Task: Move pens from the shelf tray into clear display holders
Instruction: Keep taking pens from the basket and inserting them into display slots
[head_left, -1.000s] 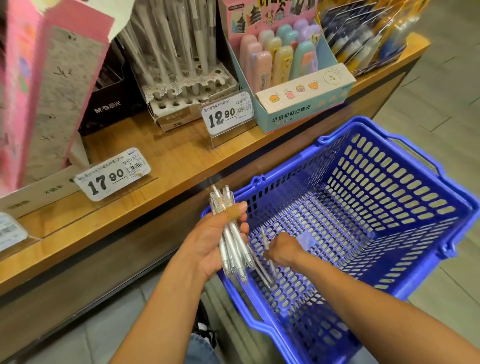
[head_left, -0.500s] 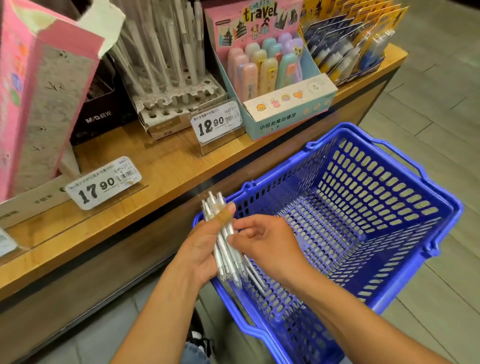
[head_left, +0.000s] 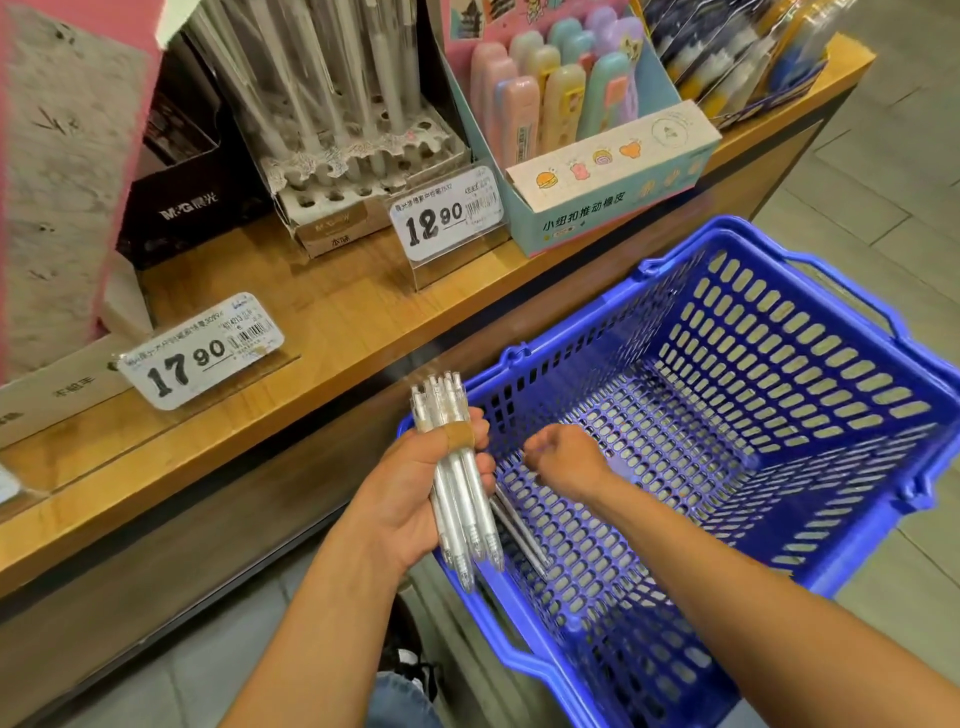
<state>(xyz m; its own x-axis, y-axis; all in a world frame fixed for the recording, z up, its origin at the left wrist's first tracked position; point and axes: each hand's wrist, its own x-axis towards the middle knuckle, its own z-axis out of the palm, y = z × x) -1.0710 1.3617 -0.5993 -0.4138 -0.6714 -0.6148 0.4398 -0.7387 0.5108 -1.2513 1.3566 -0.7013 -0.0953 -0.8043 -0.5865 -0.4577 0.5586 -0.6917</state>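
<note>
Beside the wooden shelf (head_left: 322, 332), my left hand (head_left: 415, 488) grips a bundle of pens (head_left: 460, 483) for sorting; my right hand (head_left: 566, 457), fingers curled, reaches into the basket (head_left: 779, 415), grasp unclear.

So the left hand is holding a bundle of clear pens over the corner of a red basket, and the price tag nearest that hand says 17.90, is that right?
One thing is off: the basket is blue, not red, as the head view shows. The rest stands: the left hand holds the bundle of clear pens over its corner, and the nearest price tag reads 17.90.

Basket (head_left: 779, 561) right of shelf (head_left: 291, 332)
</note>
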